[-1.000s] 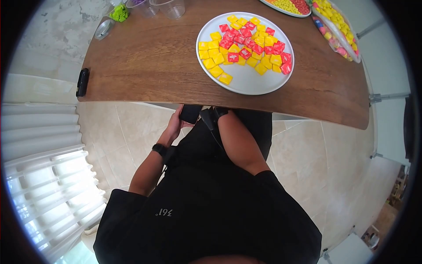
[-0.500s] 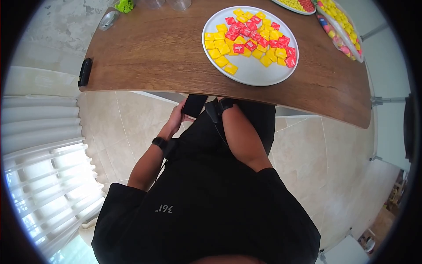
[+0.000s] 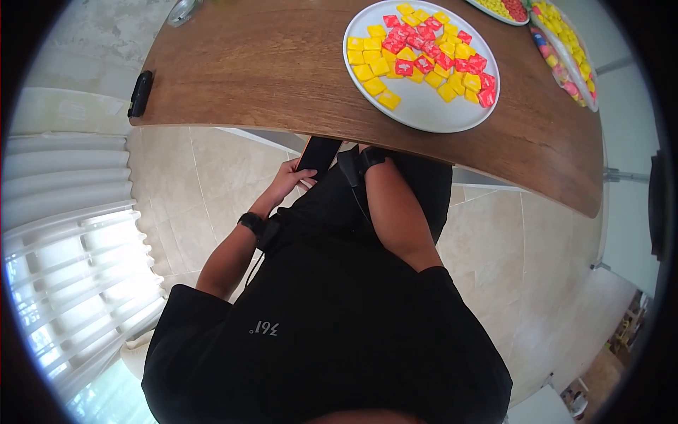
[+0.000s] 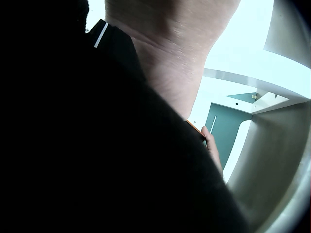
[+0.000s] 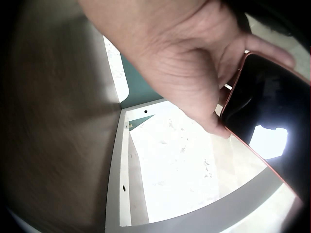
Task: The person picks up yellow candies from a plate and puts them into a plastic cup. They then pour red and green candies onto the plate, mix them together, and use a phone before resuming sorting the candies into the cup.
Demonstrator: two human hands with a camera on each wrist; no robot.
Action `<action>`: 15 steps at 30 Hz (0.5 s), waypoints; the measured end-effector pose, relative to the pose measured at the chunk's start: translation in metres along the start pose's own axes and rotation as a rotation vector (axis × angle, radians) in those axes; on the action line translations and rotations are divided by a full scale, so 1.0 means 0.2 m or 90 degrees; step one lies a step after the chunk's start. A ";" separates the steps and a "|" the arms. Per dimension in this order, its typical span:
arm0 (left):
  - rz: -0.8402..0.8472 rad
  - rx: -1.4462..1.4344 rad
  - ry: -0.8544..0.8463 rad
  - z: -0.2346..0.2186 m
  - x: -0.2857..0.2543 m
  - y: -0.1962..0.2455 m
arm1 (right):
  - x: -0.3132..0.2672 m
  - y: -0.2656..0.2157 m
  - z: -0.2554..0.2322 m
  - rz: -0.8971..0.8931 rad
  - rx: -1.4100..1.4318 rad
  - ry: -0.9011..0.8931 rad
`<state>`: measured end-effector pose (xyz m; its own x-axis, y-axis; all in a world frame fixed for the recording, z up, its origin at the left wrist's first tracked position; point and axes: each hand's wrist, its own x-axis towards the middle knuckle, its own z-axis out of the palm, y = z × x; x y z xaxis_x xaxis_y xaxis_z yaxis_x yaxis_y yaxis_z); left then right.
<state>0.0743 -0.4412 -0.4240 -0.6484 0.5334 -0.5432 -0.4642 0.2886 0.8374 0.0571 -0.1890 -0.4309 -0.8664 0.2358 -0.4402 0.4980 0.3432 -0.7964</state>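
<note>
Below the table's front edge, my left hand (image 3: 286,179) holds a dark-screened smartphone (image 3: 319,157) by its near end, the thumb lying over the screen. In the left wrist view, my left palm and wrist (image 4: 180,63) fill the top, and dark cloth covers most of the rest. My right hand (image 5: 189,68) grips the same phone (image 5: 272,111) along its orange-red edge in the right wrist view, with a bright reflection on the glass. From the head view that hand is mostly hidden under the tabletop; its forearm (image 3: 399,205) reaches in beneath.
On the brown table (image 3: 247,71) a white plate (image 3: 431,116) bears several yellow and red wrapped squares (image 3: 424,63). Farther right are a plate (image 3: 487,8) of small candies and a clear bag (image 3: 568,53) of colourful ones. A black object (image 3: 140,93) sits at the left edge.
The head view has shifted, so the table and plate sit higher and further right. More of the phone shows, and my left thumb now lies over its screen. The plastic cups have left the view.
</note>
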 end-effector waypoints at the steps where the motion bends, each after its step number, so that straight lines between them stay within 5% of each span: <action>1: -0.002 -0.001 0.001 -0.01 0.01 -0.01 | 0.00 0.00 0.00 -0.001 0.000 0.000; 15: 0.001 -0.007 -0.031 -0.04 0.05 -0.06 | 0.00 0.00 -0.01 -0.004 -0.009 -0.011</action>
<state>0.0675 -0.4462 -0.4399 -0.6193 0.5714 -0.5385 -0.4700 0.2796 0.8372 0.0577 -0.1879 -0.4309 -0.8703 0.2172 -0.4421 0.4924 0.3583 -0.7932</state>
